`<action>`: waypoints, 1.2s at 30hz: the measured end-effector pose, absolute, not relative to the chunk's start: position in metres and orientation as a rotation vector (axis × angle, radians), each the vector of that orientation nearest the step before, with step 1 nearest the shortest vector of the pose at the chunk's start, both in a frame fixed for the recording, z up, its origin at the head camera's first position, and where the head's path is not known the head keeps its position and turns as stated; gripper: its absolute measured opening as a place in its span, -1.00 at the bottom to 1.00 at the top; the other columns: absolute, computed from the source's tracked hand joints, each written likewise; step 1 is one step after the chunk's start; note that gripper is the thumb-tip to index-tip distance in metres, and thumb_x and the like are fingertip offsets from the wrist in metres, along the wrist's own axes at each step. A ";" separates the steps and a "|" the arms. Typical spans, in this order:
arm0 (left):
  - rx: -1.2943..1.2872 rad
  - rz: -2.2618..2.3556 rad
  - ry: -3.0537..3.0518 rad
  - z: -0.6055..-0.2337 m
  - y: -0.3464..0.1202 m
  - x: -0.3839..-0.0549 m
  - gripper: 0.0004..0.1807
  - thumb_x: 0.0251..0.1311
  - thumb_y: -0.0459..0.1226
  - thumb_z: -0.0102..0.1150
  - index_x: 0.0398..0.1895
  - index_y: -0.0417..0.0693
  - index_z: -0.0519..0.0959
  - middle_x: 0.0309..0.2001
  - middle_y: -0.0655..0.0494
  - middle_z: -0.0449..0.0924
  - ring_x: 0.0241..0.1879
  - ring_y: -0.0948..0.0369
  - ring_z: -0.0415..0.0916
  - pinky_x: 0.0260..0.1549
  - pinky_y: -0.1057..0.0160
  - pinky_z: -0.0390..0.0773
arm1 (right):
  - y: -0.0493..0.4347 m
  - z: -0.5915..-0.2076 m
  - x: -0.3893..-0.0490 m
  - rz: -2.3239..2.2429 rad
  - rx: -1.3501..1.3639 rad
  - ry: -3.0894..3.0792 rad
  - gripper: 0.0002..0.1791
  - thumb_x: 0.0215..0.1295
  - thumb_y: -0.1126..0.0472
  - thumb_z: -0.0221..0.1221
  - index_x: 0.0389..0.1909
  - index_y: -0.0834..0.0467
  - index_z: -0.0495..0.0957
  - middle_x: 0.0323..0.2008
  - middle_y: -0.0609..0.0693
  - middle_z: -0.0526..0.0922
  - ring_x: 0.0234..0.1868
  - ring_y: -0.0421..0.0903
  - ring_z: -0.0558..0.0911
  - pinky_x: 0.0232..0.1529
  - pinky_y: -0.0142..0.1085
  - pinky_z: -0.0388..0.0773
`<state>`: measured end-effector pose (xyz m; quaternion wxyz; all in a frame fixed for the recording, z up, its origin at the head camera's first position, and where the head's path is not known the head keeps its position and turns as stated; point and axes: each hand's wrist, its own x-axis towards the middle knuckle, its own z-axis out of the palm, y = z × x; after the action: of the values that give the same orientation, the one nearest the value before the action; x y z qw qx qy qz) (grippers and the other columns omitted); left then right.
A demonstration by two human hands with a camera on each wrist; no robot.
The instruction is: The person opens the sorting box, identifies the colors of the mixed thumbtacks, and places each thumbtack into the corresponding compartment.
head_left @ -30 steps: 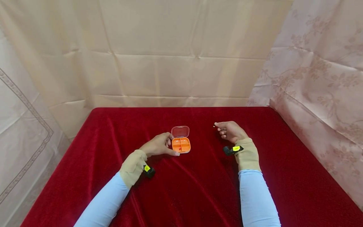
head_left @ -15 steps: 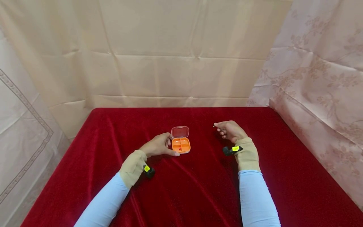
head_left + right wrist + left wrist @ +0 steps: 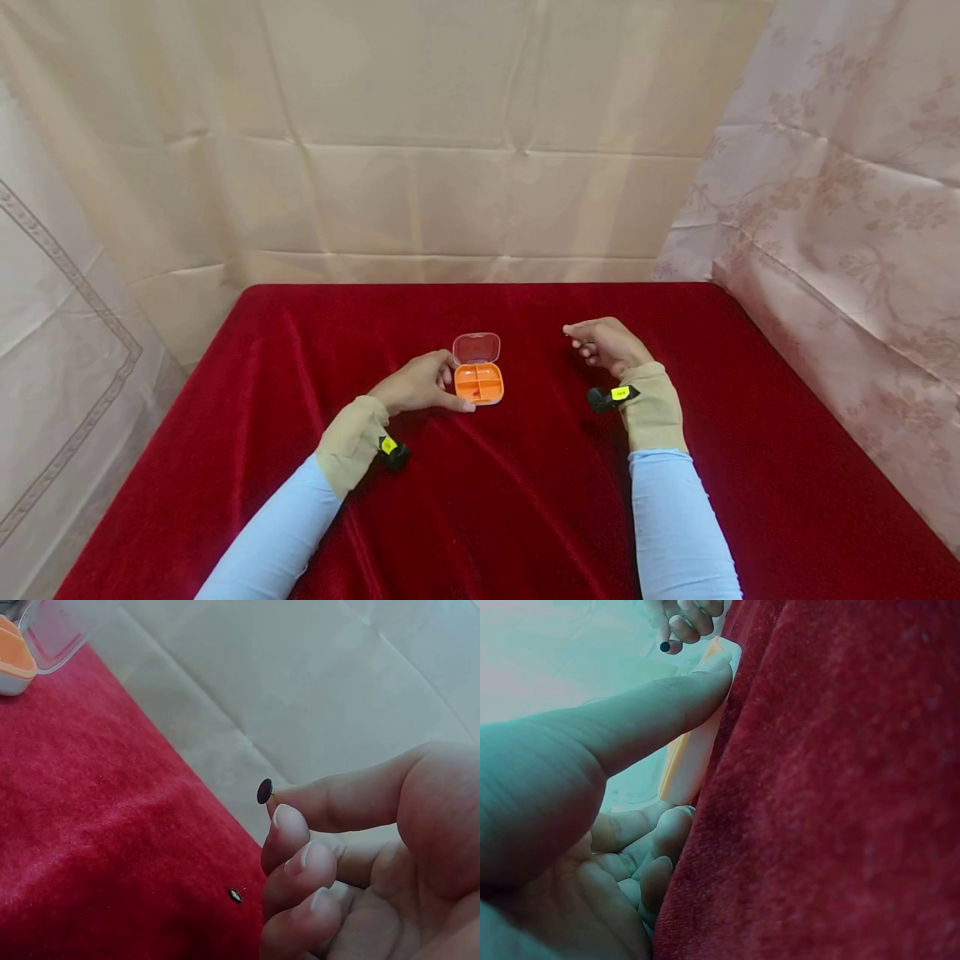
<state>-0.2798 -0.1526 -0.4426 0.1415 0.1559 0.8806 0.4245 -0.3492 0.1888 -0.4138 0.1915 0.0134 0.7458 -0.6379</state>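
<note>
My left hand (image 3: 420, 385) grips the left side of an orange pill box (image 3: 480, 384), thumb at its front edge and fingers behind. Its clear lid (image 3: 477, 348) stands raised at the back. A small red piece (image 3: 476, 392) lies in the front left compartment. To the right, my right hand (image 3: 609, 343) pinches a stud earring (image 3: 265, 791) between thumb and forefinger, above the cloth. It has a flat dark disc and a thin post. A second small dark stud earring (image 3: 235, 895) with a pale centre lies on the cloth below that hand in the right wrist view.
A red velvet cloth (image 3: 517, 500) covers the table, with a few creases. Beige curtain fabric (image 3: 480, 200) hangs behind the far edge. Patterned cloth (image 3: 855, 183) hangs at the right side, and pale cloth (image 3: 60, 333) at the left.
My right hand has shifted slightly to the left and up, and the earring at its fingertips now shows dark instead of pale. My left hand and the pill box stay put.
</note>
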 end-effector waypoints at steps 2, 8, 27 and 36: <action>0.450 1.225 2.543 -0.444 -0.153 -0.280 -0.28 -0.07 -0.12 0.68 0.09 -0.16 0.47 -0.22 0.02 0.46 -0.26 0.17 0.39 -0.25 0.23 0.41 | 0.188 -0.413 -0.349 -1.779 0.029 2.097 -0.84 0.50 0.20 0.19 -0.16 0.22 0.64 -0.53 -0.15 0.51 -0.56 -0.28 0.40 -0.48 -0.40 0.30; 0.454 1.217 2.544 -0.443 -0.154 -0.280 -0.27 -0.06 -0.10 0.68 0.10 -0.15 0.47 -0.22 0.02 0.46 -0.25 0.17 0.39 -0.24 0.22 0.42 | 0.187 -0.411 -0.349 -1.746 0.008 2.122 -0.78 0.49 0.22 0.20 -0.05 0.33 0.58 -0.52 -0.13 0.51 -0.55 -0.29 0.41 -0.49 -0.41 0.32; 0.467 1.224 2.537 -0.447 -0.156 -0.284 -0.27 -0.04 -0.10 0.66 0.12 -0.16 0.46 -0.21 0.03 0.46 -0.24 0.17 0.39 -0.24 0.23 0.43 | 0.180 -0.411 -0.347 -1.678 -0.036 2.163 -0.64 0.49 0.22 0.19 0.10 0.42 0.49 -0.51 -0.13 0.49 -0.55 -0.29 0.39 -0.48 -0.40 0.33; 0.455 1.225 2.539 -0.445 -0.155 -0.282 -0.27 -0.04 -0.09 0.66 0.13 -0.16 0.45 -0.20 0.02 0.46 -0.23 0.17 0.39 -0.22 0.23 0.43 | 0.180 -0.413 -0.348 -1.686 -0.056 2.141 -0.62 0.49 0.20 0.19 0.12 0.42 0.48 -0.51 -0.13 0.48 -0.56 -0.30 0.39 -0.47 -0.39 0.33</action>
<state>-0.2817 -0.1549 -0.4451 0.1424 0.1578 0.8801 0.4244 -0.3477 0.1801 -0.4129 0.2066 -0.0202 0.7686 -0.6052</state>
